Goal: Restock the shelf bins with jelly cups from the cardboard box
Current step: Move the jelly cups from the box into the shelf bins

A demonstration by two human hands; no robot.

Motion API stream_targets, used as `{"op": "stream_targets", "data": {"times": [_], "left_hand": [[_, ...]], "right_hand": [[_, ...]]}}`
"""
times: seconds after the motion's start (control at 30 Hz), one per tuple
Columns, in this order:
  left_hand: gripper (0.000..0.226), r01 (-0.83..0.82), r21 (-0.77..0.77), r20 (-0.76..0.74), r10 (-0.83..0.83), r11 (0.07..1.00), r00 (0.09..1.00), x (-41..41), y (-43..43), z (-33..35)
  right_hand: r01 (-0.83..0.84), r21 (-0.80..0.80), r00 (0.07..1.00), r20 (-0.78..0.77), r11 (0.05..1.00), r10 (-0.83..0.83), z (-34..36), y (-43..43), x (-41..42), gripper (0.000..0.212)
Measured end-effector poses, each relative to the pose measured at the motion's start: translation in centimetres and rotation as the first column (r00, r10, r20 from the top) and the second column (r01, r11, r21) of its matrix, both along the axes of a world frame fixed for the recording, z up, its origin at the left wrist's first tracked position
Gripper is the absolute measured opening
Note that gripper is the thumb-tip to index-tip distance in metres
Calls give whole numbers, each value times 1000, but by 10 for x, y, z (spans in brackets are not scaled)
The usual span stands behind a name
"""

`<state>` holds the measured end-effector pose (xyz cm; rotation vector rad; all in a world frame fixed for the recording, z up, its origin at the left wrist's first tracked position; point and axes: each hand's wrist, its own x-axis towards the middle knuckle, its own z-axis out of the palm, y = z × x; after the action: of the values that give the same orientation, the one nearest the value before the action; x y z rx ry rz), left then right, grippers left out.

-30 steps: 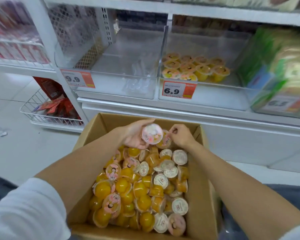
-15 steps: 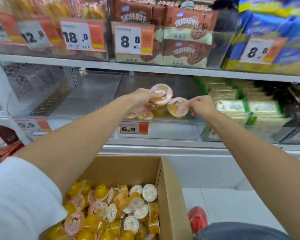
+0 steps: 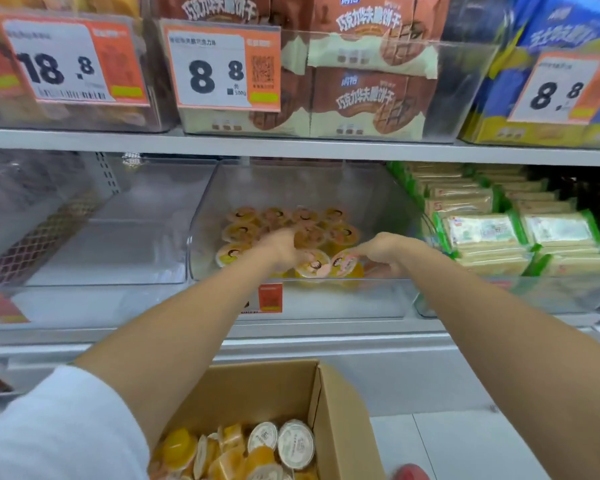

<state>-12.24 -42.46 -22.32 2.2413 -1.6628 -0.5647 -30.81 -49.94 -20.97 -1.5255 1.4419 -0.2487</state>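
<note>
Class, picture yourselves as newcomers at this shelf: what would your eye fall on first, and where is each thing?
Two bare arms reach into the clear middle bin, where the left hand holds the left jelly cup and the right hand pinches the right jelly cup near the front. A bold 8.8 price tag hangs on the shelf above. Below, an open cardboard box brims with yellow cups.
</note>
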Motion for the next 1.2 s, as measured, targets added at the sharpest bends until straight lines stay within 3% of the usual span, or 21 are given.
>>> {"op": "stream_targets", "data": {"times": [0.1, 0.17, 0.23, 0.33, 0.47, 0.53, 0.6, 0.67, 0.73, 0.8, 0.9, 1.0, 1.1, 1.2], "left_hand": [[88, 53, 21, -119, -50, 998, 992, 3, -2, -5], [94, 115, 108, -86, -106, 987, 991, 2, -2, -6], [92, 119, 113, -45, -115, 986, 992, 2, -2, -8], [87, 106, 97, -45, -102, 990, 994, 3, -2, -8], [87, 80, 64, -14, -79, 995, 997, 1, 2, -4], [85, 64, -4, 2, -64, 998, 998, 1, 6, 0], [73, 31, -111, 12, -30, 993, 999, -2, 17, 9], [41, -10, -236, -45, -1, 972, 999, -5, 36, 20], [9, -27, -319, -93, -3, 948, 996, -9, 65, 31], [11, -28, -373, -88, -5, 927, 996, -12, 101, 35], [14, -95, -425, -147, 34, 900, 988, -6, 154, 31], [19, -167, -363, -166, 113, 917, 980, 12, 204, 10], [19, -180, -201, -131, 155, 963, 979, 43, 249, -35], [15, -216, 62, 11, 216, 974, 976, 80, 286, -87]], "right_hand": [[85, -41, 995, -53, 996, -87, -6, -5, -4, 18], [109, -73, 993, -44, 991, -113, -10, -6, -6, 22], [97, -24, 995, -8, 995, -97, -12, -6, -4, 4], [99, 44, 992, 78, 994, -102, -16, -8, 5, 38], [76, 21, 995, 66, 997, -77, -14, -6, 6, 46], [19, -159, 996, -88, 987, -33, -8, 1, 2, 49], [-54, -455, 975, -216, 889, -51, 5, 19, 2, 41], [-49, -640, 989, -137, 767, -51, 20, 48, 6, 27], [-23, -704, 1000, -26, 710, 6, 28, 85, 15, 17], [-59, -731, 996, 3, 680, 90, 27, 124, 24, 13], [-124, -714, 984, 4, 689, 181, 12, 172, 40, 8], [-253, -620, 964, -95, 743, 248, -22, 207, 54, 8], [-453, -430, 891, -242, 781, 384, -72, 234, 65, 16], [-623, -155, 765, -324, 767, 556, -124, 255, 74, 26]]}}
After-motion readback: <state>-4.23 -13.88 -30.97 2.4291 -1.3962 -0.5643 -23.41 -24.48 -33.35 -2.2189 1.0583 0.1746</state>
